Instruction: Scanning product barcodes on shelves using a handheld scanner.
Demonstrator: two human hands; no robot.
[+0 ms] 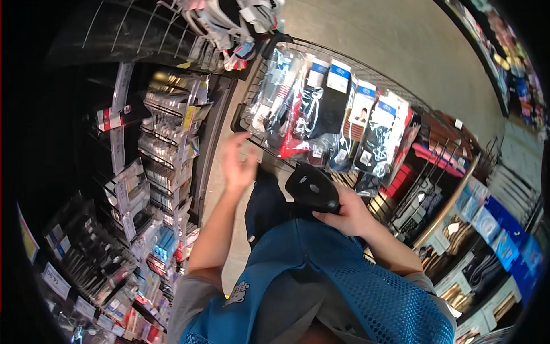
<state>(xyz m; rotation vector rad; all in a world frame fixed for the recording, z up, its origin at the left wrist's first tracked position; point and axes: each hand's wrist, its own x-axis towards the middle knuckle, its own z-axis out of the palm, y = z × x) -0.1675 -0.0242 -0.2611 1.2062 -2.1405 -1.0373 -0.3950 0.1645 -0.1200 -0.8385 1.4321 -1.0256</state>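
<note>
My right hand (pixel 350 210) grips a black handheld scanner (pixel 313 188), which is held in front of my body at the near side of a wire shopping cart (pixel 378 71). My left hand (pixel 239 165) is raised near the cart's left corner; it is slightly blurred, its fingers are apart and nothing shows in it. Several clear plastic packs of clothing lie in the cart, among them a dark pack (pixel 337 101) with a blue and white header card and a red pack (pixel 292 133). Part of the cart's near side is hidden behind the scanner.
Racks of hanging small packages (pixel 165 142) with price strips rise close on my left. White packaged goods (pixel 215 26) hang at the top. To the right stands a shelf of boxed goods (pixel 485 215), beside a pink item (pixel 438 159). Grey floor (pixel 365 26) shows beyond the cart.
</note>
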